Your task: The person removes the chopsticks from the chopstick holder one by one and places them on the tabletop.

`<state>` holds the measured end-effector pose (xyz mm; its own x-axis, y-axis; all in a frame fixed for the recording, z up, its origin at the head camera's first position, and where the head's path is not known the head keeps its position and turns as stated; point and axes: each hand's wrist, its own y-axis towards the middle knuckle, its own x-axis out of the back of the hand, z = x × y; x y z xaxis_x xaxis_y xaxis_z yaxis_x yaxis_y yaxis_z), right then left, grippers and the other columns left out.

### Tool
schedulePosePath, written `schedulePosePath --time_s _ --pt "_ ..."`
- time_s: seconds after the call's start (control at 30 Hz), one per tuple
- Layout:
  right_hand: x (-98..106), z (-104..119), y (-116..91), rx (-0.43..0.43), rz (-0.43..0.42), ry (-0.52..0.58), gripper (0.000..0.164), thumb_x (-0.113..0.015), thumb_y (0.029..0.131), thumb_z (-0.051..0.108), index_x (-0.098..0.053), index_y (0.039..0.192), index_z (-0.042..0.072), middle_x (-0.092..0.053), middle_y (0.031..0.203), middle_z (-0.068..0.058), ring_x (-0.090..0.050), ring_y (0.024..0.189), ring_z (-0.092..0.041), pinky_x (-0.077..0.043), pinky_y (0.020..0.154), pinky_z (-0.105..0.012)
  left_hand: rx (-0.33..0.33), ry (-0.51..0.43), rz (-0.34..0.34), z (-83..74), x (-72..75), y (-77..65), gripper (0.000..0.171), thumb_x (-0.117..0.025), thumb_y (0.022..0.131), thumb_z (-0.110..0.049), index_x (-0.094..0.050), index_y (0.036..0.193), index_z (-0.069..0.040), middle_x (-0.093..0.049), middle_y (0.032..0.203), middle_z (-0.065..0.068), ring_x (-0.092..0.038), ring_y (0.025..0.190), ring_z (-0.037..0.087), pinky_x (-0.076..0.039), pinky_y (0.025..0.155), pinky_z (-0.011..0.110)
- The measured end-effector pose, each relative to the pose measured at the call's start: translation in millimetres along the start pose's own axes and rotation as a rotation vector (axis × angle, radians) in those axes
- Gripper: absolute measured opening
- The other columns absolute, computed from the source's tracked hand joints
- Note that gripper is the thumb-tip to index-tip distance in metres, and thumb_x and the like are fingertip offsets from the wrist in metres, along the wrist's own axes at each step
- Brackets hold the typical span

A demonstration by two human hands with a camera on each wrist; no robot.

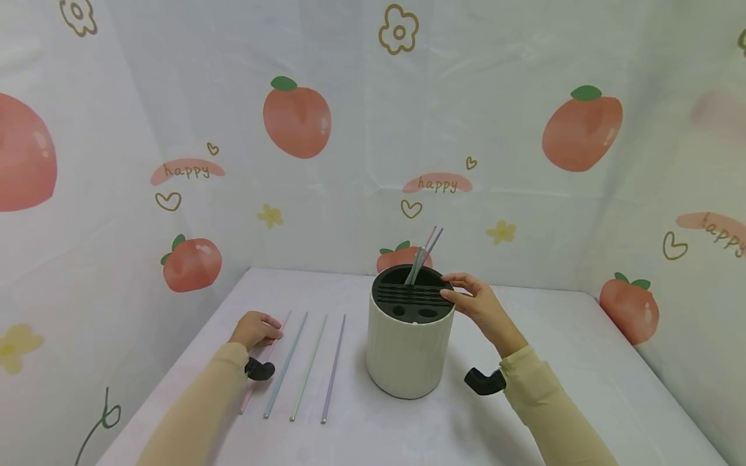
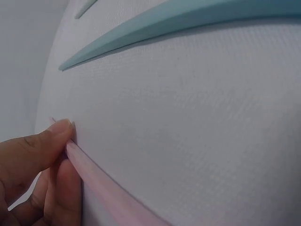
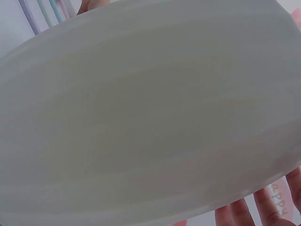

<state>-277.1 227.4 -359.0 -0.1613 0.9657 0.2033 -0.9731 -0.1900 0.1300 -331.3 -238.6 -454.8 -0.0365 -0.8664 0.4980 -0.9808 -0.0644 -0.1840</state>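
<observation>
My left hand (image 1: 256, 329) pinches a pink chopstick (image 2: 101, 186) between thumb and fingers near its thin far end, close over the white tabletop. To its right lie a blue chopstick (image 1: 285, 366), a green chopstick (image 1: 309, 369) and a purple chopstick (image 1: 334, 369), roughly side by side. A cream ribbed utensil holder (image 1: 406, 356) with a black slotted top stands upright. Several chopsticks (image 1: 428, 249) lean in its rear compartment. My right hand (image 1: 480, 307) touches the holder's right rim, thumb and fingers spread. In the right wrist view, its fingertips (image 3: 265, 207) show past the holder's wall.
The white table (image 1: 524, 414) ends at a hanging white cloth (image 1: 361, 213) printed with peaches, flowers and lettering. Cloth also rises along the left and right sides. Black wrist mounts (image 1: 486, 382) stick out from both sleeves.
</observation>
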Motion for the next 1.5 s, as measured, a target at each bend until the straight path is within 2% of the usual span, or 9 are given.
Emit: schedulePosePath --time_s 0.2,0.43,0.67,0.77,0.87,1.0,1.17,1.37,1.5 --pt "-0.8 -0.2 -0.4 -0.007 -0.002 -0.002 0.048 -0.063 0.095 0.021 -0.047 0.134 -0.001 -0.043 0.139 -0.019 -0.057 0.11 -0.011 -0.041 0.109 -0.045 0.001 0.012 -0.004 2.5 -0.4 1.1 0.022 -0.075 0.078 0.001 -0.068 0.097 0.011 -0.065 0.07 0.002 -0.06 0.059 0.008 -0.056 0.056 0.021" --pt "-1.3 -0.2 -0.1 -0.007 0.004 0.0 0.049 -0.063 0.095 0.021 -0.046 0.135 -0.001 -0.042 0.14 -0.019 -0.055 0.112 -0.012 -0.044 0.108 -0.039 0.026 -0.001 -0.011 4.0 -0.2 1.4 0.023 -0.076 0.078 0.0 -0.068 0.097 0.01 -0.066 0.072 0.003 -0.06 0.061 0.008 -0.056 0.058 0.021" --pt "-2.0 -0.2 0.2 -0.007 0.002 0.002 0.049 -0.063 0.095 0.021 -0.046 0.135 -0.001 -0.041 0.14 -0.019 -0.055 0.113 -0.013 -0.039 0.111 -0.048 0.028 0.003 0.006 6.2 0.8 2.5 0.027 -0.076 0.079 -0.001 -0.067 0.102 0.01 -0.067 0.073 0.003 -0.06 0.062 0.009 -0.056 0.058 0.021" --pt "-2.3 -0.1 0.0 -0.01 0.001 0.002 0.049 -0.063 0.095 0.021 -0.046 0.135 -0.001 -0.041 0.14 -0.018 -0.056 0.111 -0.012 -0.04 0.11 -0.046 0.032 -0.024 0.03 4.2 4.8 0.7 0.033 -0.075 0.082 -0.004 -0.064 0.11 0.011 -0.068 0.077 0.002 -0.061 0.065 0.009 -0.056 0.062 0.021" --pt "-2.1 0.2 -0.4 -0.009 0.002 0.0 0.049 -0.063 0.095 0.022 -0.046 0.135 -0.001 -0.041 0.139 -0.018 -0.057 0.109 -0.009 -0.043 0.108 -0.04 0.014 -0.129 0.058 -5.3 12.3 -1.8 0.043 -0.071 0.087 -0.009 -0.056 0.123 0.011 -0.069 0.088 0.001 -0.063 0.076 0.009 -0.058 0.072 0.023" --pt "-1.3 0.9 -1.4 -0.007 -0.006 -0.002 0.049 -0.063 0.095 0.023 -0.047 0.135 -0.001 -0.043 0.137 -0.018 -0.057 0.106 -0.007 -0.047 0.102 -0.029 -0.087 -0.318 0.09 -36.9 24.7 -5.4 0.051 -0.065 0.094 -0.015 -0.045 0.136 0.008 -0.065 0.104 -0.003 -0.062 0.089 0.005 -0.055 0.09 0.025" --pt "-0.3 1.7 -2.7 -0.009 -0.022 -0.002 0.048 -0.063 0.095 0.025 -0.048 0.134 0.001 -0.044 0.135 -0.015 -0.057 0.106 -0.006 -0.048 0.096 -0.02 -0.26 -0.449 0.138 -94.4 29.4 -14.6 0.051 -0.061 0.097 -0.018 -0.041 0.14 0.002 -0.055 0.114 -0.006 -0.059 0.098 0.003 -0.051 0.096 0.021" --pt "-1.1 2.0 -2.3 0.003 -0.012 0.013 0.048 -0.063 0.095 0.024 -0.047 0.134 -0.001 -0.045 0.132 -0.016 -0.058 0.102 -0.006 -0.049 0.092 -0.016 -0.373 -0.534 0.196 -164.8 8.0 -36.5 0.048 -0.06 0.096 -0.011 -0.042 0.139 0.003 -0.054 0.117 -0.002 -0.055 0.112 0.016 -0.051 0.093 0.02" --pt "-2.5 1.1 -0.9 0.009 -0.009 0.029 0.047 -0.062 0.096 0.021 -0.047 0.133 -0.003 -0.045 0.13 -0.015 -0.059 0.1 -0.005 -0.049 0.091 -0.015 -0.438 -0.576 0.244 -202.8 -15.5 -53.9 0.039 -0.059 0.095 -0.002 -0.048 0.132 0.004 -0.056 0.11 0.0 -0.058 0.105 0.016 -0.054 0.09 0.022"
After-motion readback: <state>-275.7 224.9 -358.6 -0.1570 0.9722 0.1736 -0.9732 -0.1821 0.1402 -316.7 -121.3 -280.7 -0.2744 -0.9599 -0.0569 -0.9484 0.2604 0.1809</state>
